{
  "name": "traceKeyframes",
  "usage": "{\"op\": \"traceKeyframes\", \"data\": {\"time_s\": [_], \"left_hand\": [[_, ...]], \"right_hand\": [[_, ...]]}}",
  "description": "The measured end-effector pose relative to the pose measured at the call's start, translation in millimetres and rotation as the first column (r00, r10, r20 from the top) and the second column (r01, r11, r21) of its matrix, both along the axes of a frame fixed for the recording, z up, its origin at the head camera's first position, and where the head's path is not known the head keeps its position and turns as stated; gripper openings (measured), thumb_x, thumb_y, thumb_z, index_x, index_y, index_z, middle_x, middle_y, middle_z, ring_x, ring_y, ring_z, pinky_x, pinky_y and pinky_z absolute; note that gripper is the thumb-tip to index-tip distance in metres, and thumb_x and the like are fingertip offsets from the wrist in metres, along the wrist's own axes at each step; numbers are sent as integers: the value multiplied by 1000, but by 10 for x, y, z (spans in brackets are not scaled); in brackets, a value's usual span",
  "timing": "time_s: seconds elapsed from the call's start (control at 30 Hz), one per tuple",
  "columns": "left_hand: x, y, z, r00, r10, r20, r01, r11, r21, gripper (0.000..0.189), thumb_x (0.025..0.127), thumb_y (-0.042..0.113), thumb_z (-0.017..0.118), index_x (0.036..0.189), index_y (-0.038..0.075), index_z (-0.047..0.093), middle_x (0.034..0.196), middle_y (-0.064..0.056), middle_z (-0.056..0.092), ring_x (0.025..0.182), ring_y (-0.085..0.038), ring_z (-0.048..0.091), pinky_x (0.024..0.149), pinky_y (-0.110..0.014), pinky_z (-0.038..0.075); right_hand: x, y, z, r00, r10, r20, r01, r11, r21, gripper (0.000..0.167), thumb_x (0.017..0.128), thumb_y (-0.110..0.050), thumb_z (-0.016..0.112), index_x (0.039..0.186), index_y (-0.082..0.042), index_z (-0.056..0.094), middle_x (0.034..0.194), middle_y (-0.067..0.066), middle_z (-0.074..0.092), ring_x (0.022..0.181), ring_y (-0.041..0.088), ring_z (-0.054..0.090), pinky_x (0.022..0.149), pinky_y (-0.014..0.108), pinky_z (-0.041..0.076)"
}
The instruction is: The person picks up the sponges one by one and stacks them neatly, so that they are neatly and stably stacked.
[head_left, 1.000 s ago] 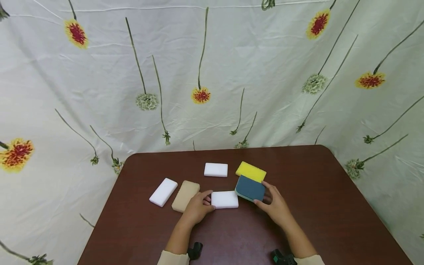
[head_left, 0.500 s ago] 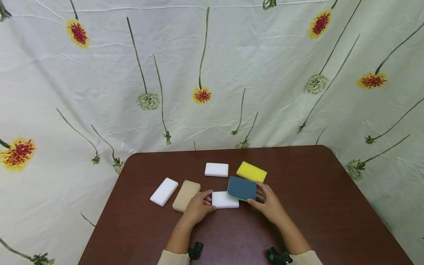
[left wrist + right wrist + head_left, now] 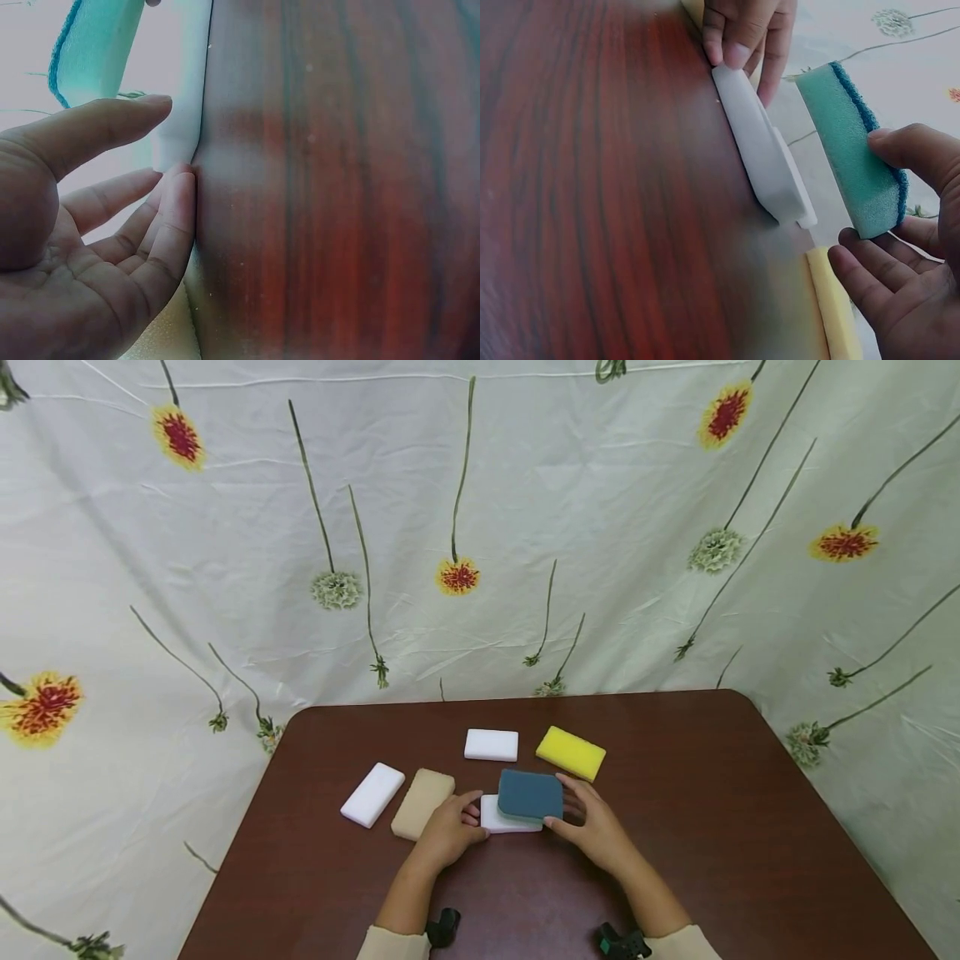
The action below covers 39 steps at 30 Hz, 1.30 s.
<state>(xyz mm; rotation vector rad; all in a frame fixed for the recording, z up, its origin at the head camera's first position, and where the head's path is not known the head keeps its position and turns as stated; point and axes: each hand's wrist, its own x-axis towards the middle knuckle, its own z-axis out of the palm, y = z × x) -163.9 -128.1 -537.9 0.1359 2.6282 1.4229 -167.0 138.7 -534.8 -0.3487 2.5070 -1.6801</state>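
Observation:
My right hand (image 3: 596, 827) grips a scouring sponge (image 3: 530, 794) by its right end, thumb on the near side and fingers on the far side. Its top is a dark blue scrubbing layer over pale green foam. The sponge is held over a white sponge block (image 3: 491, 818) lying on the table and hides much of it. A gap separates the two in the right wrist view. My left hand (image 3: 446, 831) touches the left end of that white block with loosely extended fingers and thumb (image 3: 142, 112). Behind the left hand lies a beige sponge (image 3: 422, 802).
A second white block (image 3: 491, 745) lies farther back, with a yellow sponge (image 3: 572, 752) to its right. Another white block (image 3: 372, 795) sits slantwise at the left. All rest on a dark brown table (image 3: 720, 827), with a flower-printed cloth (image 3: 600, 485) behind its far edge.
My right hand has carried the scouring sponge leftward, away from the yellow sponge and over the white block. The yellow sponge is now fully uncovered. My left hand has stayed in place.

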Motion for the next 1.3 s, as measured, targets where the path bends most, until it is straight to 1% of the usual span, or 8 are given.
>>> {"op": "traceKeyframes", "data": {"time_s": [0.17, 0.33, 0.47, 0.7, 0.83, 0.97, 1.3], "left_hand": [[4, -5, -4, 1000, -2, 1, 2, 1000, -6, 65, 77, 4, 81, 138, -1, 58, 101, -9, 62, 89, -17, 60, 72, -24, 49], [-2, -10, -12, 1000, -8, 0, 8, 1000, -15, 67, 77, 4, 81, 139, -2, 57, 101, -8, 61, 90, -17, 60, 73, -24, 49], [-5, -11, -12, 1000, -14, 3, 14, 1000, -6, 68, 76, 4, 81, 139, -3, 57, 101, -9, 61, 90, -17, 61, 74, -24, 49], [2, -13, 0, 1000, -29, 6, 29, 1000, -11, 66, 77, 5, 80, 138, -2, 58, 101, -9, 61, 90, -17, 61, 74, -24, 50], [-1, -11, 4, 999, -34, 5, 34, 999, -15, 66, 78, 6, 80, 138, -3, 57, 100, -8, 61, 90, -16, 61, 74, -23, 49], [-3, -11, -3, 1000, -31, 3, 31, 999, -17, 66, 77, 6, 80, 138, -4, 57, 100, -8, 61, 90, -17, 60, 74, -23, 49], [0, -9, -7, 1000, -29, -8, 29, 1000, -7, 67, 77, 4, 80, 139, -4, 57, 99, -8, 61, 89, -16, 59, 74, -22, 49]], "right_hand": [[10, -51, -14, 1000, 3, -28, -2, 1000, 29, 75, 86, -19, 81, 152, -9, 45, 140, 12, 54, 126, 34, 62, 100, 41, 54], [3, -86, -23, 999, 13, -35, -12, 999, 41, 75, 86, -18, 81, 152, -10, 46, 142, 11, 54, 125, 33, 62, 101, 43, 54], [1, -113, -31, 999, 26, -44, -24, 997, 67, 74, 87, -20, 81, 152, -12, 46, 143, 10, 54, 123, 33, 63, 101, 44, 54], [3, -161, -38, 994, 83, -74, -76, 992, 97, 74, 89, -22, 78, 153, -9, 44, 146, 15, 52, 125, 36, 61, 103, 49, 51], [-7, -178, -57, 993, 93, -69, -84, 990, 114, 74, 89, -23, 79, 153, -10, 44, 148, 13, 51, 128, 35, 59, 105, 51, 49], [-14, -179, -78, 994, 97, -46, -91, 987, 133, 75, 90, -26, 79, 154, -14, 43, 149, 10, 50, 131, 34, 57, 107, 51, 48], [-37, -170, -89, 991, 129, -36, -124, 985, 118, 74, 91, -25, 77, 155, -11, 42, 150, 11, 49, 130, 33, 56, 107, 51, 47]]}}
